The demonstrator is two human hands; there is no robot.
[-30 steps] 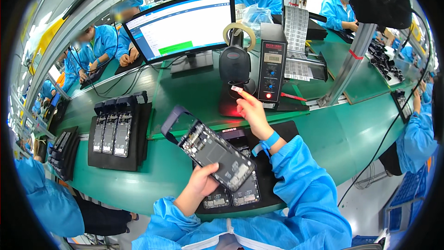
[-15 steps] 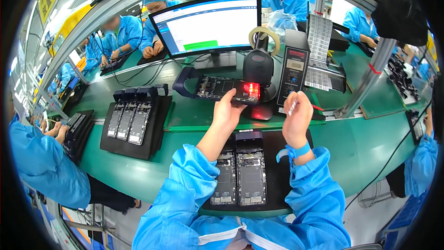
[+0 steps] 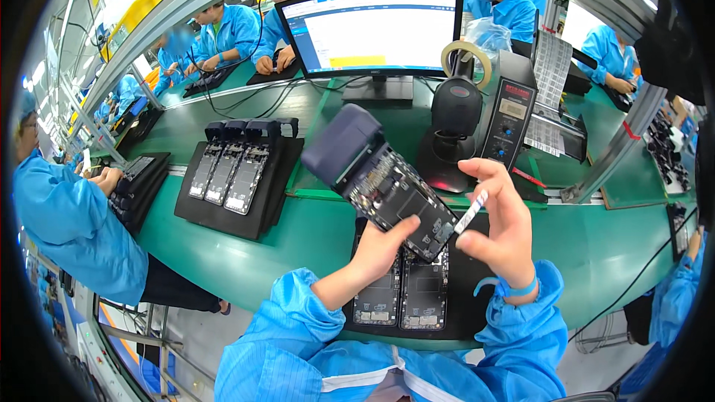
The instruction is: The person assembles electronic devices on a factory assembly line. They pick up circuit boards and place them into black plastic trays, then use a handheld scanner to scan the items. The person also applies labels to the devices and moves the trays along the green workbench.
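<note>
My left hand (image 3: 381,251) grips an opened handheld device (image 3: 406,205), its thumb on the dark inner face near the lower end. The device has a bare circuit board and a bulky dark-blue head, and is held tilted above the mat. Between the fingers of my right hand (image 3: 506,227) is a small white printed label (image 3: 470,213), close to the device's lower right corner; whether they touch I cannot tell. Beneath, two similar opened devices (image 3: 424,294) lie side by side on a black mat (image 3: 468,283), partly covered by my left hand and the held device.
A black barcode scanner (image 3: 456,108) on a stand, a label dispenser (image 3: 509,123) with a label strip (image 3: 551,67), and a monitor (image 3: 372,33) stand behind. Several opened devices (image 3: 246,179) lie on stacked black mats (image 3: 216,216) at left. A co-worker (image 3: 67,216) stands at far left.
My left hand has brought the device from the scanner's red light toward me and tilted it. My right hand, with the label, has come beside it. The screen's green bar is now yellow.
</note>
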